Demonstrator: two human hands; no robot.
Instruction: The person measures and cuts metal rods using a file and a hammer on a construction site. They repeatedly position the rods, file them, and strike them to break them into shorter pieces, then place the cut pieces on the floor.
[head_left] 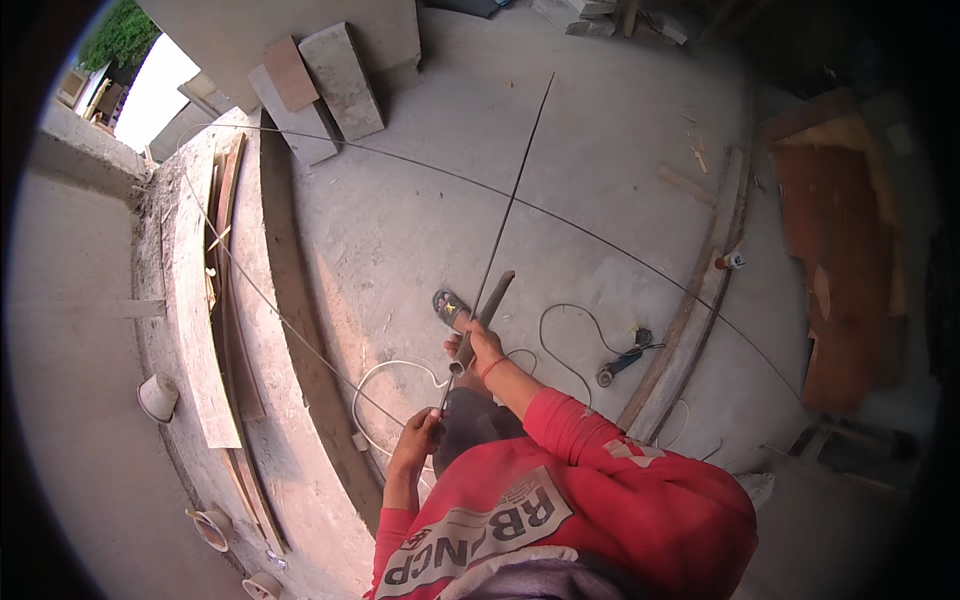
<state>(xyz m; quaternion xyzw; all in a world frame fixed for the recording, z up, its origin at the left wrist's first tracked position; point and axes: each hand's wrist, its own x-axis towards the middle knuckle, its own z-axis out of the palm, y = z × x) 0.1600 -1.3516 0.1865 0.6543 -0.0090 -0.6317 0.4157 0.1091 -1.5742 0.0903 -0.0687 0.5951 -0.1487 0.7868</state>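
Note:
My right hand (485,347) is wrapped round a short grey metal pipe (494,298), held tilted with its open end toward me. Below that end, my left hand (419,437) is closed on a thin dark metal rod (513,192). The rod reaches far ahead over the floor; whether it passes through the pipe or beside it, I cannot tell. A second long thin line, a rod or wire (400,162), crosses the floor and bends back on the left toward my left hand. My sandalled foot (451,305) is just beyond the pipe.
An angle grinder (625,362) with a dark cord lies on the floor to the right. A pale cable (362,385) loops near my left hand. Long boards (205,300) lie on the left ledge, near a bucket (158,397). Slabs (342,80) lean on the far wall; brown sheets (832,270) lie right.

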